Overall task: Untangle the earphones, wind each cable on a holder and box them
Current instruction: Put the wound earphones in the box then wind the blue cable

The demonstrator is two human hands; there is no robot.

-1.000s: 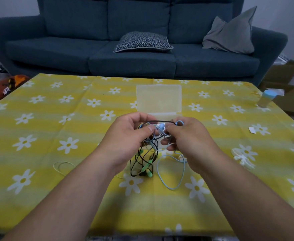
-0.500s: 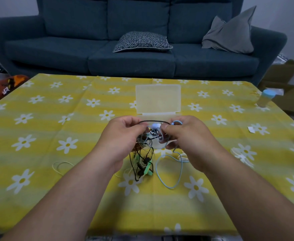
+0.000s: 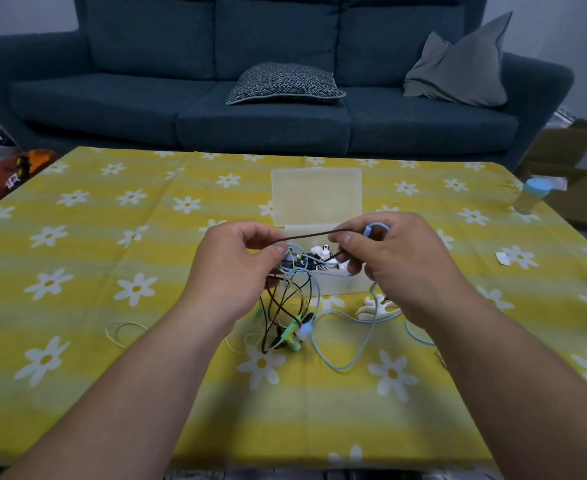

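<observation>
A tangle of earphone cables (image 3: 287, 303) in black, light blue and yellow-green hangs between my hands above the table. My left hand (image 3: 233, 271) pinches the black cable (image 3: 306, 235) at its left end. My right hand (image 3: 392, 261) pinches the other end together with a loop of the light blue cable (image 3: 340, 355), so the black strand runs taut between them. Behind the hands stands a translucent plastic box (image 3: 337, 285) with its lid (image 3: 316, 197) raised; white holders lie inside. A white cable holder (image 3: 377, 308) lies on the cloth by my right wrist.
The table wears a yellow tablecloth (image 3: 112, 271) with white daisies. A thin yellowish cable loop (image 3: 125, 332) lies at the left. A blue-capped bottle (image 3: 529, 195) stands at the far right edge. A dark blue sofa (image 3: 250, 98) sits behind the table.
My hands have moved apart, stretching a black strand out of the tangle. The bundle has lifted a little and the box behind it shows more.
</observation>
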